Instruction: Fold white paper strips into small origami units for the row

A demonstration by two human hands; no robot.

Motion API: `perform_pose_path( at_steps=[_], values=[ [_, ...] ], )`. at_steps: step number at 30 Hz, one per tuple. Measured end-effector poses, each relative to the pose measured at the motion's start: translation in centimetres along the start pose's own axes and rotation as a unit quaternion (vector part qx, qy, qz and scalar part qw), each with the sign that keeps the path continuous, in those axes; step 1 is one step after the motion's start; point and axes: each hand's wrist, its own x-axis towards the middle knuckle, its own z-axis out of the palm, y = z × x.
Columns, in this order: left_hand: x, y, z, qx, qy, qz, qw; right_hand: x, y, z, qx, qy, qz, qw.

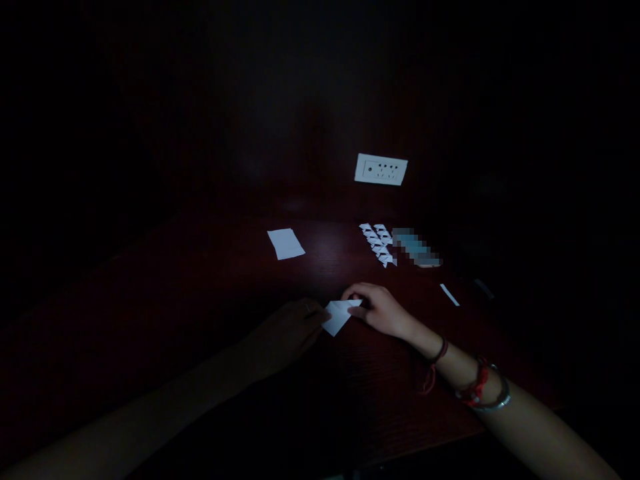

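Note:
A partly folded piece of white paper is held between my two hands, just above the dark red table. My left hand, in deep shadow and wearing a ring, pinches its left corner. On the opposite side, my right hand grips the right corner, thumb in front and fingers behind. Beyond the right hand, several small folded paper pieces lie in two rows. A stack of flat white paper sheets rests farther back on the left.
A blurred-out flat object, perhaps a phone, lies right of the folded pieces. Near it is a thin white paper strip, with a dimmer strip beyond. A wall socket sits above the table's back edge. The surroundings are very dark.

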Motion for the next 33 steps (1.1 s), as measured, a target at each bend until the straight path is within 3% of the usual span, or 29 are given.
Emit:
perform_pose_path(
  at_steps=[10,16,24,33],
  values=[
    [0.1,0.5,-0.5,0.048,-0.029,0.007,0.998,0.2,-0.3,0.0,-0.004,0.049,0.027,0.998],
    [-0.6,0.7,-0.7,0.054,-0.04,-0.003,0.998,0.1,-0.2,-0.1,0.0,0.046,0.034,0.998],
    [-1.2,0.0,-0.6,0.049,-0.082,0.013,0.995,0.3,0.4,-0.1,-0.07,0.002,-0.083,0.994],
    [-1.2,-0.2,-1.1,0.045,-0.089,0.036,0.994,0.6,0.3,0.0,-0.098,0.012,-0.09,0.991]
  ],
)
